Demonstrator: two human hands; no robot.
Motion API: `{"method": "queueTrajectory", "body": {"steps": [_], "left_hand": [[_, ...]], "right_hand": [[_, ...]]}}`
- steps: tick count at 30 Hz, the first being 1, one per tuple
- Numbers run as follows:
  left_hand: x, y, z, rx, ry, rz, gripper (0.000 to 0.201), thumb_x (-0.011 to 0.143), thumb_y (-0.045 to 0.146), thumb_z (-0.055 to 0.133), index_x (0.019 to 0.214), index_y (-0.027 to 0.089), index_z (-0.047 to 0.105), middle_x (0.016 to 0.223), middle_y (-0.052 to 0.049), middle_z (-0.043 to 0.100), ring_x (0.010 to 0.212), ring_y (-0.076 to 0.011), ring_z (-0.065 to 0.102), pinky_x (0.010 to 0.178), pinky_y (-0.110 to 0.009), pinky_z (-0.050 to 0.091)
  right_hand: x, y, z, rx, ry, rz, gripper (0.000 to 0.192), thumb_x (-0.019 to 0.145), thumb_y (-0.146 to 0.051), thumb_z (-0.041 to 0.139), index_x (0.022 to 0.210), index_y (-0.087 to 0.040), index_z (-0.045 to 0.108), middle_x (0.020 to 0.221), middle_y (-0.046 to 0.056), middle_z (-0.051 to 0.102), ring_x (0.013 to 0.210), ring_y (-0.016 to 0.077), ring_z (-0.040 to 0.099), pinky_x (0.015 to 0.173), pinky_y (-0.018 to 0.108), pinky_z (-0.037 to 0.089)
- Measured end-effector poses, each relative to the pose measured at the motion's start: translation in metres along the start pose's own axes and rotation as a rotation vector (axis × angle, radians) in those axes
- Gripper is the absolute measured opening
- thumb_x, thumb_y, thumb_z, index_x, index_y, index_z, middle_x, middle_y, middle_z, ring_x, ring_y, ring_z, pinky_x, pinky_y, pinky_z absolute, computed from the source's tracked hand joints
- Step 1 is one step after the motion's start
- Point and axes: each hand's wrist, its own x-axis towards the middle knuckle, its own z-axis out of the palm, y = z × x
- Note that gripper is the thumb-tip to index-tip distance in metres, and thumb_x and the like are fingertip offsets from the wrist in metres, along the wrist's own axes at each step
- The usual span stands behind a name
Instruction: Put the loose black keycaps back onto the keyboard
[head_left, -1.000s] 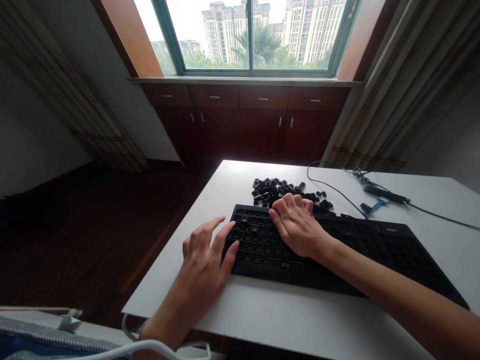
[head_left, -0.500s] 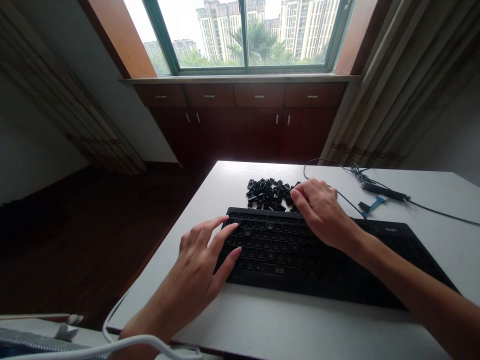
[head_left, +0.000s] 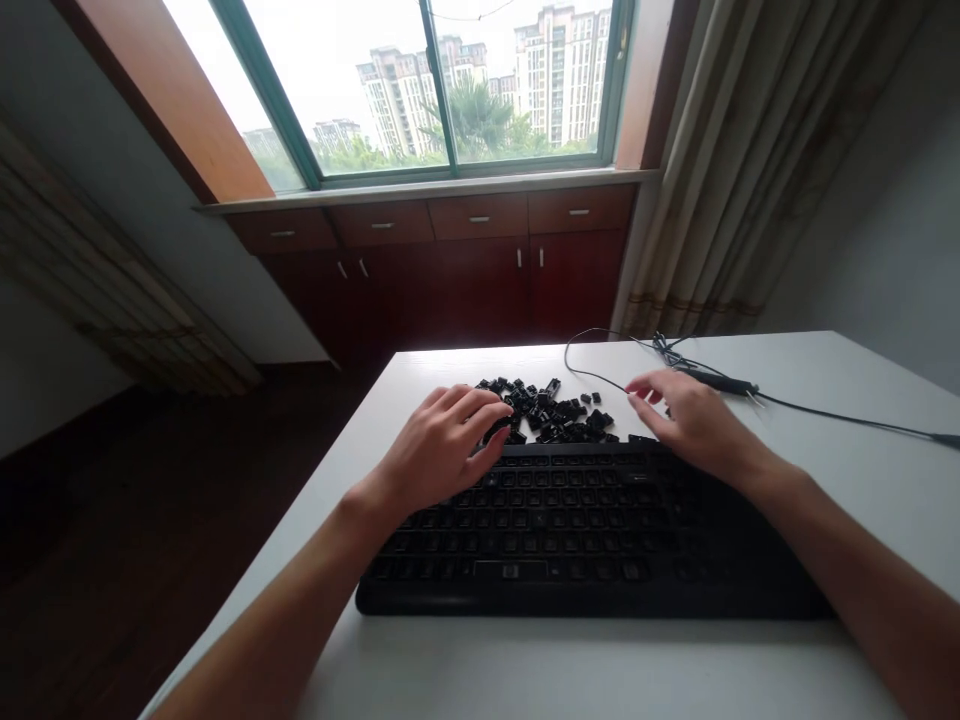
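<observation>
A black keyboard [head_left: 517, 545] lies across the white table, with many of its key positions showing bare sockets. Behind it is a loose heap of black keycaps [head_left: 555, 410]. My left hand [head_left: 454, 440] is over the keyboard's far left corner, at the left side of the heap. Its fingers curve with the thumb apart, and nothing shows between them. My right hand [head_left: 690, 420] is above the keyboard's far edge, right of the heap. Its thumb and forefinger bend towards each other beside a thin black cable [head_left: 592, 374], with a gap between them; whether they touch the cable is unclear.
A dark stick-like tool [head_left: 720, 382] with a cord lies on the table [head_left: 810, 360] behind my right hand, near a tied cable bundle [head_left: 667, 348]. Beyond the table stand red-brown cabinets [head_left: 472, 280] beneath a window, with curtains [head_left: 697, 180] on both sides.
The view has shifted and the keyboard now lies straighter. My left hand has moved from the keys to the keycap heap. My right hand has left the heap and moved right. The blue brush is now hidden.
</observation>
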Motion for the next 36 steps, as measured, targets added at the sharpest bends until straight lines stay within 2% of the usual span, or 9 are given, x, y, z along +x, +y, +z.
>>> {"method": "queueTrajectory", "body": {"steps": [3,6,13,17,20,27,30,36], "left_hand": [[-0.013,-0.003,-0.002,0.086,-0.017,0.035,0.025,0.095,0.027,0.058,0.12,0.022,0.061,0.116,-0.005,0.067,0.106,-0.0228,0.061,0.091,-0.041,0.05],[-0.02,-0.006,-0.004,0.092,-0.023,-0.006,0.025,0.095,0.028,0.06,0.119,0.021,0.061,0.114,-0.004,0.068,0.104,-0.0221,0.062,0.091,-0.04,0.05],[-0.019,0.0,0.0,0.019,-0.059,-0.078,0.024,0.097,0.032,0.057,0.117,0.021,0.062,0.112,-0.005,0.068,0.101,-0.0214,0.063,0.089,-0.04,0.052],[-0.021,-0.002,0.001,-0.035,-0.069,-0.167,0.023,0.097,0.035,0.056,0.115,0.021,0.063,0.112,-0.005,0.068,0.103,-0.022,0.062,0.09,-0.04,0.052],[-0.023,-0.004,0.002,-0.065,-0.08,-0.226,0.022,0.098,0.036,0.054,0.112,0.021,0.064,0.111,-0.005,0.069,0.104,-0.0226,0.062,0.089,-0.041,0.053],[-0.023,-0.002,0.0,-0.136,-0.148,-0.272,0.026,0.102,0.036,0.045,0.11,0.021,0.066,0.11,-0.005,0.069,0.103,-0.0227,0.062,0.09,-0.042,0.052],[-0.021,0.0,-0.002,-0.161,-0.169,-0.293,0.03,0.103,0.034,0.04,0.113,0.022,0.066,0.115,-0.005,0.068,0.108,-0.0224,0.059,0.095,-0.042,0.05],[-0.021,0.001,-0.002,-0.225,-0.186,-0.226,0.037,0.105,0.033,0.034,0.115,0.02,0.067,0.118,-0.006,0.066,0.113,-0.0219,0.056,0.102,-0.043,0.046]], "right_hand": [[-0.003,-0.01,0.008,0.017,-0.111,-0.168,0.029,0.098,-0.028,0.049,0.119,-0.018,0.066,0.116,0.01,0.071,0.113,0.0249,0.063,0.1,0.044,0.05],[-0.006,-0.019,0.015,0.049,-0.176,-0.212,0.033,0.1,-0.024,0.046,0.127,-0.021,0.064,0.122,0.008,0.071,0.119,0.0228,0.061,0.105,0.043,0.049],[-0.008,-0.02,0.022,0.041,-0.111,-0.128,0.031,0.099,-0.028,0.05,0.124,-0.022,0.066,0.119,0.008,0.073,0.11,0.0262,0.066,0.097,0.046,0.053],[-0.008,-0.02,0.022,0.051,-0.087,-0.083,0.026,0.097,-0.028,0.053,0.116,-0.022,0.069,0.117,0.008,0.073,0.104,0.0257,0.069,0.091,0.044,0.055],[-0.007,-0.018,0.023,0.08,-0.084,-0.04,0.024,0.095,-0.029,0.054,0.112,-0.023,0.07,0.112,0.007,0.074,0.092,0.0239,0.071,0.082,0.042,0.058],[-0.006,-0.013,0.025,0.168,-0.104,0.076,0.024,0.091,-0.035,0.06,0.109,-0.023,0.071,0.098,0.005,0.076,0.083,0.0217,0.072,0.077,0.038,0.06],[-0.006,-0.013,0.025,0.14,-0.105,0.067,0.023,0.092,-0.036,0.059,0.106,-0.024,0.072,0.101,0.006,0.076,0.084,0.0219,0.071,0.077,0.038,0.059],[-0.009,-0.015,0.024,0.043,-0.079,-0.011,0.027,0.095,-0.039,0.054,0.109,-0.024,0.071,0.11,0.008,0.073,0.088,0.024,0.071,0.076,0.04,0.057]]}}
